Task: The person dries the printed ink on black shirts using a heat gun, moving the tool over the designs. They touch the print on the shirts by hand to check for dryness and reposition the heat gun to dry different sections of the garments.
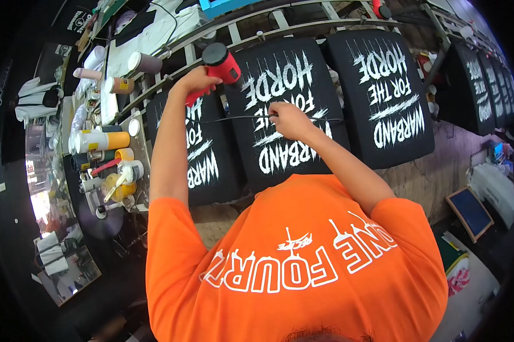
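My left hand grips a red heat gun by its handle, its black round end tilted up and away from me. Under it lies a black T-shirt with white lettering, partly covered by my arm. A black power cord runs across the shirts, pinched in the fingers of my right hand. That hand is over the middle black T-shirt, printed "Horde", "For the" and "Warband". To the right is another black T-shirt with the same white print.
On the left, a bench holds several ink tubs, cups and a white spatula. A metal rail runs behind the shirts. More printed black shirts line the far right. A framed screen leans at lower right.
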A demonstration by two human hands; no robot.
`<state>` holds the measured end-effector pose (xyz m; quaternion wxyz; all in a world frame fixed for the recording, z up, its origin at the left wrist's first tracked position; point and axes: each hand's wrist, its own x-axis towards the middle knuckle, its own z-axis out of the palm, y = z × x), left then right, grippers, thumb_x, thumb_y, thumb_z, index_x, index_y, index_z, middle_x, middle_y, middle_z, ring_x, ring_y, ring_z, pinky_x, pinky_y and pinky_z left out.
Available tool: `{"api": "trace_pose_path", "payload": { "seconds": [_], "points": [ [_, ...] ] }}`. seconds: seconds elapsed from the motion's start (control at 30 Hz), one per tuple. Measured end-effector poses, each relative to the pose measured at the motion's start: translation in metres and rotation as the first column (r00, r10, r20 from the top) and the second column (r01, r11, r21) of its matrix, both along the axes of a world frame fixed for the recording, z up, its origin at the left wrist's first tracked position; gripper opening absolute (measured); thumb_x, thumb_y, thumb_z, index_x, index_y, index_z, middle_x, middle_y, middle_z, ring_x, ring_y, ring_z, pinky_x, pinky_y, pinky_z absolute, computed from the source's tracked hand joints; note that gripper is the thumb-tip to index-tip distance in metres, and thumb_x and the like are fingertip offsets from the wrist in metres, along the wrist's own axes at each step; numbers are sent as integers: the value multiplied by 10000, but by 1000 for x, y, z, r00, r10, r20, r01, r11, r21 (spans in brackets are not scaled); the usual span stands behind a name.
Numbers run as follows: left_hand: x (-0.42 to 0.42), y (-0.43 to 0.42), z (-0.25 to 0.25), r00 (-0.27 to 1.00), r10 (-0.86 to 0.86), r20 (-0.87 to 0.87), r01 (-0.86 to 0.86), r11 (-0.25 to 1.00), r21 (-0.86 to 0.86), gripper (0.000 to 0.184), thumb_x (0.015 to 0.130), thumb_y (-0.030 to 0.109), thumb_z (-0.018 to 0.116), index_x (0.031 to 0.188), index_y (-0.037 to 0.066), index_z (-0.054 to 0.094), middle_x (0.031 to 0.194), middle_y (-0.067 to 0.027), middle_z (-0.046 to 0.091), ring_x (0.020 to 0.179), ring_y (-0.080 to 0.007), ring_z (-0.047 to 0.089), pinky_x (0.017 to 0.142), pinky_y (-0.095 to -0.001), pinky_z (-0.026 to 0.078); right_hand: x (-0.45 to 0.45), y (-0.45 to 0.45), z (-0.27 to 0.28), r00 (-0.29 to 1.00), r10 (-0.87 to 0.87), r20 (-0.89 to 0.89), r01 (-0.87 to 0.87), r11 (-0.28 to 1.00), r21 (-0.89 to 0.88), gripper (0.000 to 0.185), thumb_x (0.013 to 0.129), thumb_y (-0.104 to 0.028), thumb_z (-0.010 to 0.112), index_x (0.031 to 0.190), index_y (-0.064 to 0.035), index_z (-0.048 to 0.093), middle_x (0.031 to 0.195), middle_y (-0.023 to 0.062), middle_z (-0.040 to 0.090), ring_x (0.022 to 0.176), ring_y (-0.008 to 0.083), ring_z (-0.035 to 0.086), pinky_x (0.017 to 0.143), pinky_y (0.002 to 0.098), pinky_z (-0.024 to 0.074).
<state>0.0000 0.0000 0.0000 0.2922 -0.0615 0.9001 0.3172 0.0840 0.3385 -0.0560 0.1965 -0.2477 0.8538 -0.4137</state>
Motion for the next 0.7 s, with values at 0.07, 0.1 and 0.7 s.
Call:
{"api": "trace_pose_path", "payload": {
  "seconds": [0.07,0.1,0.7],
  "points": [
    [11,0,4,997,82,2,-81,994,78,385,907,234,769,1213,21,675,867,-96,721,649,-173,666,631,-340,559,-1,-2,-1,999,50,-5,-50,999,1,155,942,-108,656,1048,5,659,1030,205,694,1016,398,661,896,470,511],
    [20,-20,20,996,83,16,-84,996,30,385,907,234,769,1213,21,675,867,-96,721,649,-173,666,631,-340,559,8,-24,5,999,52,10,-51,998,-46,155,942,-108,656,1048,5,659,1030,205,694,1016,398,661,896,470,511],
    [-73,126,-2,983,-151,-107,168,971,170,356,904,272,771,1148,26,686,847,-40,693,680,-140,651,624,-309,520,-16,84,0,952,-304,-27,305,951,49,193,914,-122,709,1068,-7,689,1050,211,712,1000,409,679,887,464,524]
  ]
}}
